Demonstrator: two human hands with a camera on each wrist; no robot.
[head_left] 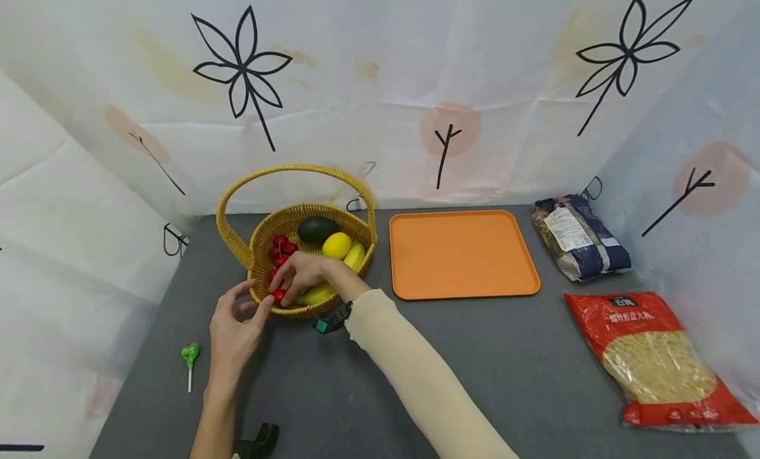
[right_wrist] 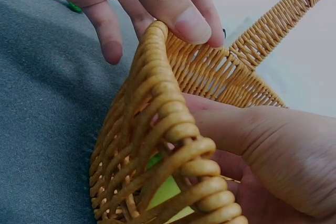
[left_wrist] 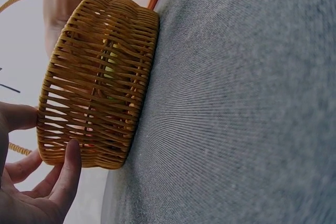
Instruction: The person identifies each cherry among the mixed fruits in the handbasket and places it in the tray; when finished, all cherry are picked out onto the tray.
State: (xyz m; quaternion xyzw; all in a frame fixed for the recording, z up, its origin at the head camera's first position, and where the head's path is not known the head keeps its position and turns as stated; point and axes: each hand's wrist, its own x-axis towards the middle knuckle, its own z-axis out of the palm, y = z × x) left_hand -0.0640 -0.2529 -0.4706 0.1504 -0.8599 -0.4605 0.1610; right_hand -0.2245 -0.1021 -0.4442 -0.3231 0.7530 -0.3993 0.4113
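Note:
A yellow wicker basket with a tall arched handle stands at the back left of the table. My right hand reaches down into it, and its fingertips pinch a red cherry by the front left rim; the right wrist view hides these fingertips behind the wicker. Other cherries, an avocado, a lemon and bananas lie inside. With its thumb at the rim and a finger against the outer wall, my left hand holds the basket's left front.
Right of the basket lies an orange tray. A dark blue food packet and a red pasta bag are along the right side. A green lollipop lies left of my left hand. Patterned white cloth hangs around the table.

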